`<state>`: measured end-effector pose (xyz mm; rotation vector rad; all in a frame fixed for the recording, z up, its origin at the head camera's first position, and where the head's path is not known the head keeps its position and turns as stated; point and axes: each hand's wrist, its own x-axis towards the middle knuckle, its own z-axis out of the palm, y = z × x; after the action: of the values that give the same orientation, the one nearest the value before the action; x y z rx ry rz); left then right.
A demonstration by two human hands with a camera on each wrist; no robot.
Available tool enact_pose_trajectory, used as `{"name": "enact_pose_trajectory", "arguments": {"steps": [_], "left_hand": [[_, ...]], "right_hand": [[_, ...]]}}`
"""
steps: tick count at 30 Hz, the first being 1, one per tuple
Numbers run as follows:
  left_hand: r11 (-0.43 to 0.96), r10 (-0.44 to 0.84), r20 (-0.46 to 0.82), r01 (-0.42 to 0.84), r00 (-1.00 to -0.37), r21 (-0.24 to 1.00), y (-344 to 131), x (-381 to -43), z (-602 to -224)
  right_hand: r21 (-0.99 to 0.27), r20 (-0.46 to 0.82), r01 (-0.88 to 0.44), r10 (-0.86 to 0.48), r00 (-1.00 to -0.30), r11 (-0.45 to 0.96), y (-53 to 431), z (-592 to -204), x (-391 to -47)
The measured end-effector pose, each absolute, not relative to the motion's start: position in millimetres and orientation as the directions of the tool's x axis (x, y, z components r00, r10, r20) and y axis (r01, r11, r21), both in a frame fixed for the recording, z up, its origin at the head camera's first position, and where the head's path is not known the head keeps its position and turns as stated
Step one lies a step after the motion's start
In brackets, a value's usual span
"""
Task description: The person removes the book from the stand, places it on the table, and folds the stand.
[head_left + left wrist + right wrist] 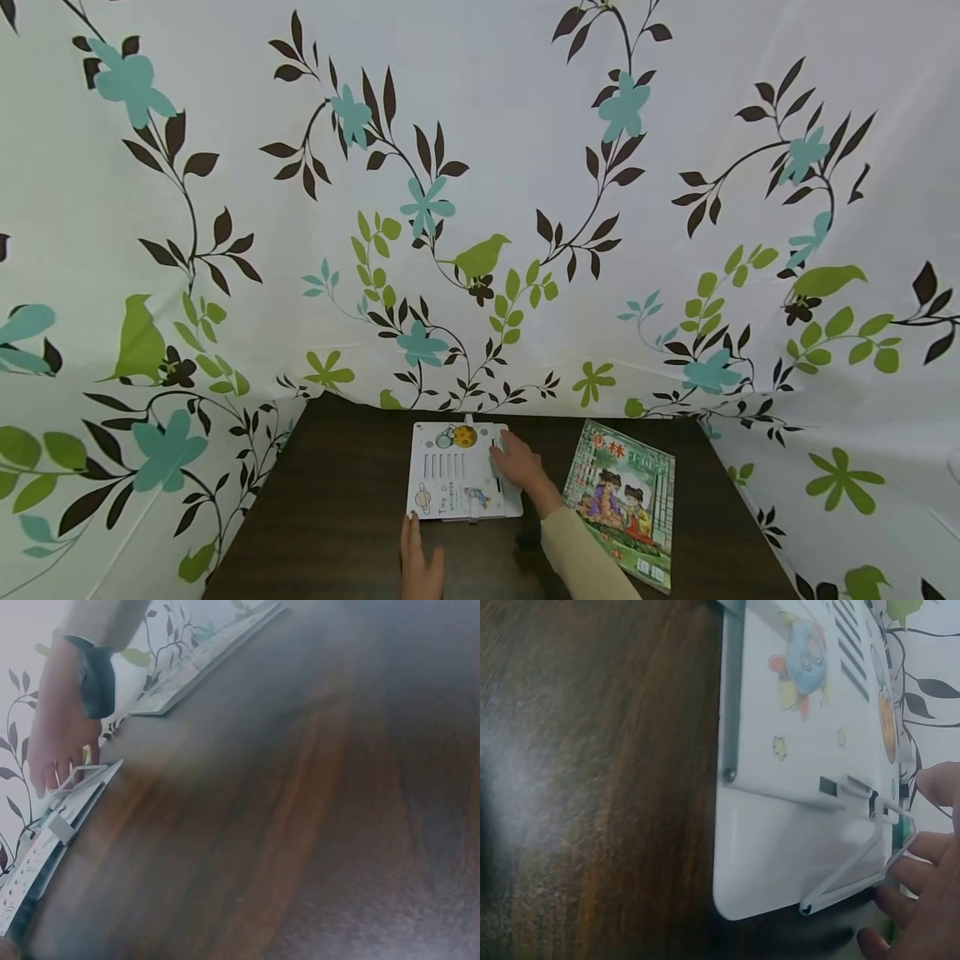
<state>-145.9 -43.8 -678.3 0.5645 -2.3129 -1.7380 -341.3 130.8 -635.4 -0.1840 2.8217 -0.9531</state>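
Note:
A white folding book stand [450,471] with cartoon space prints lies flat on the dark table. My right hand [519,462] is over its right side. In the right wrist view, that hand's fingers [911,874] touch a white wire support [847,859] that stands up at an angle from the plate, with the thumb spread apart from them. My left hand [422,560] is at the stand's near left corner, fingers extended and fingertips right at the edge. Only a bit of a left fingertip [7,951] shows in the left wrist view.
A green illustrated magazine [622,504] lies on the dark wooden table [330,508], to the right of the stand and beside the right forearm. A patterned cloth [480,208] with leaves and birds hangs behind the table and along both sides.

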Motion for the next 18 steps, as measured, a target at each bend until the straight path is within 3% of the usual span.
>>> {"name": "enact_pose_trajectory", "arguments": {"steps": [18], "left_hand": [[0.058, -0.377, -0.229, -0.270, -0.898, 0.961, -30, -149, -666]], "right_hand": [[-0.654, -0.084, -0.048, -0.135, -0.987, 0.755, 135, -645, -343]]}}
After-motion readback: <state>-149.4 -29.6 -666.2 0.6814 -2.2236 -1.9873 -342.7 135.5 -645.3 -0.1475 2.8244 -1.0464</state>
